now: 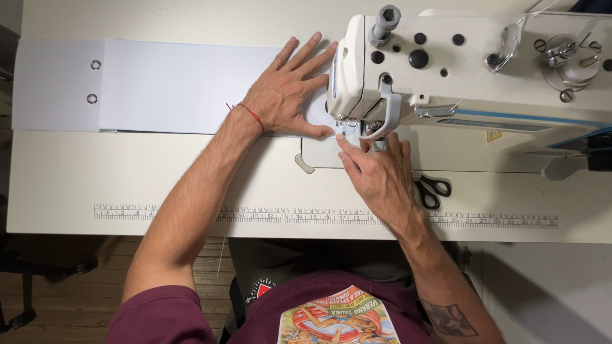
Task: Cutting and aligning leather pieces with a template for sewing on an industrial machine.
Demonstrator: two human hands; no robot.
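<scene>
A long strip of white fabric (159, 86) with two metal eyelets (94, 81) near its left end lies across the sewing table. My left hand (290, 92) presses flat on the fabric, fingers spread, just left of the sewing machine head (363, 70). My right hand (376, 169) rests on the table in front of the needle area (357, 127), fingertips pinching the fabric's near edge under the presser foot. The needle itself is hidden by the machine head.
The white sewing machine (484, 64) spans the right half of the table. Black-handled scissors (433, 188) lie just right of my right hand. A printed ruler (159, 212) runs along the table's front edge. A wooden floor shows at lower left.
</scene>
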